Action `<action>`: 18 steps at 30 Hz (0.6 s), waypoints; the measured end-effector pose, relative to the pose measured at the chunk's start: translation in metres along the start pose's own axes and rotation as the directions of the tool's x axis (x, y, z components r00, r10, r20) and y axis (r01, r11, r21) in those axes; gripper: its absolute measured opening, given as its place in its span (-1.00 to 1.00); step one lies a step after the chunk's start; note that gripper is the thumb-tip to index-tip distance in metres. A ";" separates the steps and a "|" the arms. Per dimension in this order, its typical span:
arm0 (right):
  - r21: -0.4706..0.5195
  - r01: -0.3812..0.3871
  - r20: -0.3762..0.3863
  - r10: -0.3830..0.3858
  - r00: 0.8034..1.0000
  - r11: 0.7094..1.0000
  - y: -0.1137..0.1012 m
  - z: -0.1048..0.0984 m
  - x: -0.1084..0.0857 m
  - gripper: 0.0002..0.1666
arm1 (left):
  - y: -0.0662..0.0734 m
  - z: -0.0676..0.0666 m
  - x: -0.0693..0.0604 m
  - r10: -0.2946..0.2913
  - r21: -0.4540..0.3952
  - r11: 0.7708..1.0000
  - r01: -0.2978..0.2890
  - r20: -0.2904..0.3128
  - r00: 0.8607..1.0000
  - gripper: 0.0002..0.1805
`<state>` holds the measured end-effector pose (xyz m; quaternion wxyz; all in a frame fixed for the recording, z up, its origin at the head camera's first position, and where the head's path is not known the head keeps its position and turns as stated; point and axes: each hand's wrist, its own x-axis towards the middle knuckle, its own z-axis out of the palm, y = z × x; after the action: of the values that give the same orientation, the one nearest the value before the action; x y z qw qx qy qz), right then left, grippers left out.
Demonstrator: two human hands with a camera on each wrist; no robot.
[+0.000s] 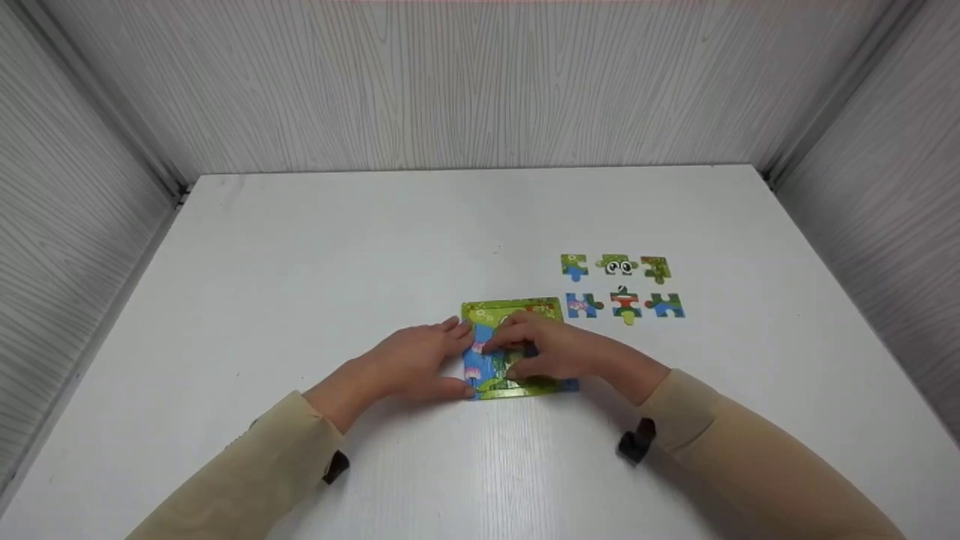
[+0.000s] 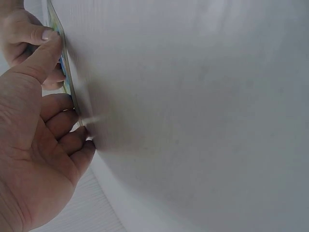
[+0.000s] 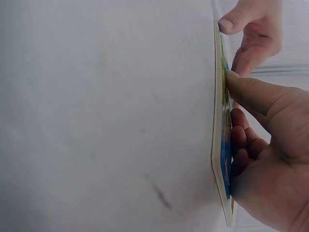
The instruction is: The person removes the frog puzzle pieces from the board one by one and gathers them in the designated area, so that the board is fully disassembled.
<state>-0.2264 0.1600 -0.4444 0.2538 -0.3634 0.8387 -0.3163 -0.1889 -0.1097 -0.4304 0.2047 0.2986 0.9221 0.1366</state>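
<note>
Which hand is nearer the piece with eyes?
Right. The right hand is over the board, left of and below the piece in the head view; the left hand is farther, at the board's left edge.

Green-blue puzzle board flat; six loose pieces beside, two rows.

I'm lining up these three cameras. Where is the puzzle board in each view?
Head: puzzle board below centre, slightly right.
Left wrist: upper left, a thin edge-on strip partly hidden by fingers.
Right wrist: right of centre, nearly edge-on, running from near the top to near the bottom.
Shared landmark: left hand, at the board's edge.
</note>
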 end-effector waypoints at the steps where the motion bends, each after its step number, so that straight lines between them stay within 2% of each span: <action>1: 0.000 0.000 0.002 0.000 1.000 1.000 0.000 0.000 0.000 -0.53 | 0.000 0.000 0.000 -0.001 0.001 1.000 0.001 0.000 1.000 0.01; 18: 0.033 0.008 -0.001 -0.008 1.000 0.999 -0.002 0.002 0.004 -0.55 | -0.002 0.002 0.001 0.011 0.006 1.000 -0.011 -0.015 1.000 0.00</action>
<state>-0.2268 0.1553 -0.4448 0.2584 -0.3623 0.8320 -0.3313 -0.1898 -0.1103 -0.4337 0.1962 0.3032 0.9223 0.1374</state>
